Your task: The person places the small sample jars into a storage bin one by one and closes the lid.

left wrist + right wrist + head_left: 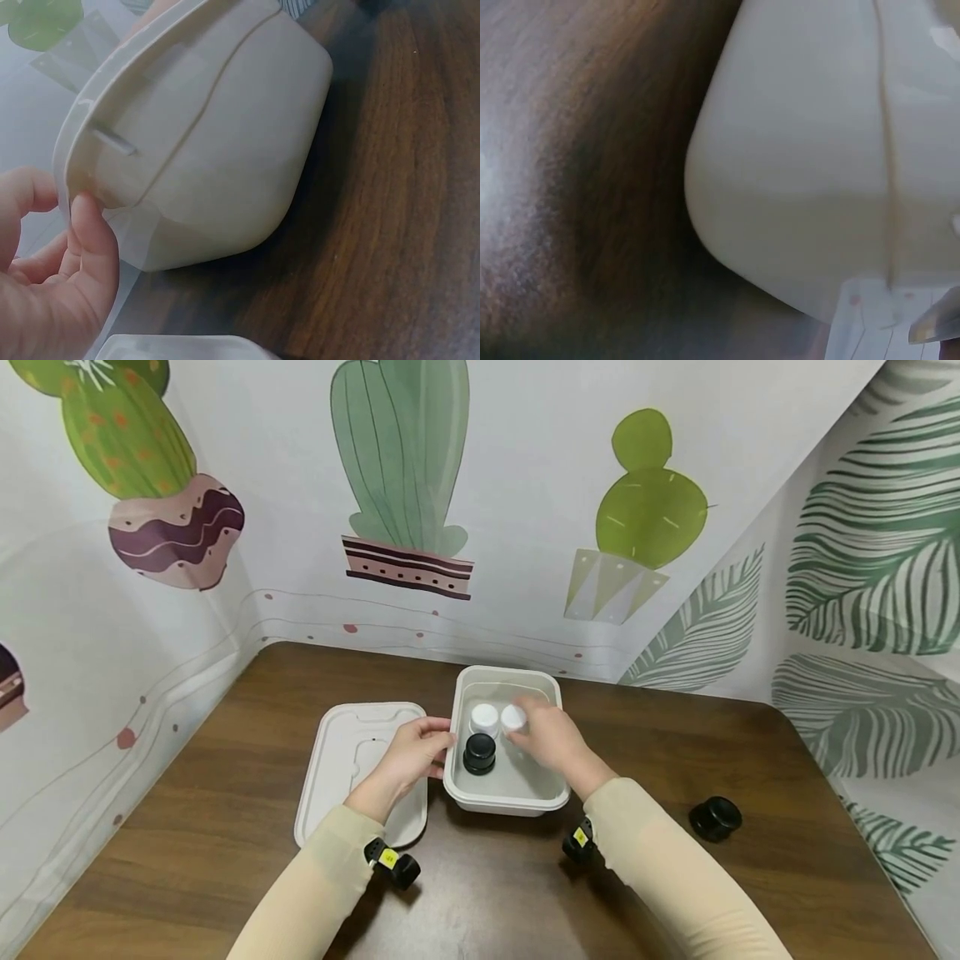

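A white plastic bin [510, 797] stands on the table in the head view. My left hand [408, 756] holds its left rim, and in the left wrist view thumb and fingers pinch that edge from both sides. Reaching over the right wall, my right hand [553, 737] grips a small round container with a white top [513, 718] inside the bin. Beside it sits a second white-topped container [484, 719], with a black round container [480, 753] just in front. The right wrist view is mostly filled by the bin's outer wall [795, 165], which hides the fingers.
Left of the bin a white lid [322, 777] lies flat on the brown wooden table [480, 893], partly under the left hand. Another black round container [716, 818] stands at the right, beyond the right forearm. Cloth printed with cacti [525, 510] hangs behind the table.
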### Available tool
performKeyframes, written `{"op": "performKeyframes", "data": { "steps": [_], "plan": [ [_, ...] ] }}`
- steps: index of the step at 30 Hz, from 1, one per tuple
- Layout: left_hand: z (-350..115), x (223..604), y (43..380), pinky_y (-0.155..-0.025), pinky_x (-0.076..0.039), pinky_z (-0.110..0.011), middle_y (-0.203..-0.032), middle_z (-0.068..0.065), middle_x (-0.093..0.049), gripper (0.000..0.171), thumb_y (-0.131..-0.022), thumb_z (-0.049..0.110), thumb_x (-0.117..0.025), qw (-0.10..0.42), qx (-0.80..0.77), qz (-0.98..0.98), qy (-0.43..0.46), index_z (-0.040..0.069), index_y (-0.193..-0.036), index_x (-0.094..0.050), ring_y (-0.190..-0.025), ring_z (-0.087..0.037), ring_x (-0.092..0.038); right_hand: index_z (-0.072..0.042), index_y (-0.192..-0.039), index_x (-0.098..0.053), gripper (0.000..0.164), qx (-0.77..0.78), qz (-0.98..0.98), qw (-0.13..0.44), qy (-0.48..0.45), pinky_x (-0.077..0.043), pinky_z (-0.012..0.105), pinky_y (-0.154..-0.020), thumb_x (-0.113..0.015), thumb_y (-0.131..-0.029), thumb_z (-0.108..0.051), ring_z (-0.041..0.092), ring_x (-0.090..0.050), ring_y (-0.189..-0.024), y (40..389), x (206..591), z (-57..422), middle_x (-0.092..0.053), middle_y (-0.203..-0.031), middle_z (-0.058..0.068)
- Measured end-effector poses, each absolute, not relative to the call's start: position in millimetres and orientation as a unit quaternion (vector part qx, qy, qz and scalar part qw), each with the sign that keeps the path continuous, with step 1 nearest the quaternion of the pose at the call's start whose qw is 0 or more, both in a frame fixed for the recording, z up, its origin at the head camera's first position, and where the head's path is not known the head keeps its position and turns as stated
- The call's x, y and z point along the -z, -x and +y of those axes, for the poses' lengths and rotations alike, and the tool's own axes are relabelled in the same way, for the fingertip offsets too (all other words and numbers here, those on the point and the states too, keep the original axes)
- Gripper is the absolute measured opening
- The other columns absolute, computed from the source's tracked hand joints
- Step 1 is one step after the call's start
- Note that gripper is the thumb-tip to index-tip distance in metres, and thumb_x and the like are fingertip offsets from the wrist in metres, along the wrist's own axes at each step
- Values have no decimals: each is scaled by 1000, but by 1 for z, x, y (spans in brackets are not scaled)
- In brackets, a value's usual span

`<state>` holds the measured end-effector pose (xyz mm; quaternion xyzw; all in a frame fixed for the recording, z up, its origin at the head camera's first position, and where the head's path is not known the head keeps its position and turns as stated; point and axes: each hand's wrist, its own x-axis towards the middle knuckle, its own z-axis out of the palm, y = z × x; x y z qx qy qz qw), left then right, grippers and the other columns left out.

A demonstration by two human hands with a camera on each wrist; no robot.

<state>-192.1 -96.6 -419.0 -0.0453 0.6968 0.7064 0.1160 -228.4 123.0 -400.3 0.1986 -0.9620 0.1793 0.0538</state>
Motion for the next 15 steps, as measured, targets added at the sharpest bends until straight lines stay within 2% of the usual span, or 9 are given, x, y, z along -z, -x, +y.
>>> {"op": "performKeyframes", "data": {
  "steps": [6, 12, 15],
  "plan": [
    [-97, 419, 193, -50, -52, -26, -99, -18, -65, 38, -86, 6, -57, 118, -709, 694, 47, -5, -122, -52, -61, -12, -60, -4, -125, -53, 53, -143, -968, 55, -197, -52, 44, -85, -72, -83, -30, 31, -63, -99, 226, 399, 121, -63, -115, 15],
    [-97, 419, 192, -50, -51, -25, -100, -18, -65, 38, -86, 7, -58, 119, -706, 696, 46, -4, -122, -52, -61, -11, -60, -3, -123, -53, 50, -94, -974, 61, -196, -53, 45, -74, -70, -85, -30, 33, -65, -85, 225, 401, 118, -61, -106, 16],
    [-97, 419, 192, -50, -51, -25, -99, -17, -65, 37, -87, 8, -58, 120, -707, 696, 43, -4, -122, -53, -61, -11, -60, -2, -122, -53, 49, -77, -974, 63, -203, -54, 45, -73, -69, -85, -30, 33, -65, -84, 224, 401, 117, -60, -105, 16]
  ]
}}
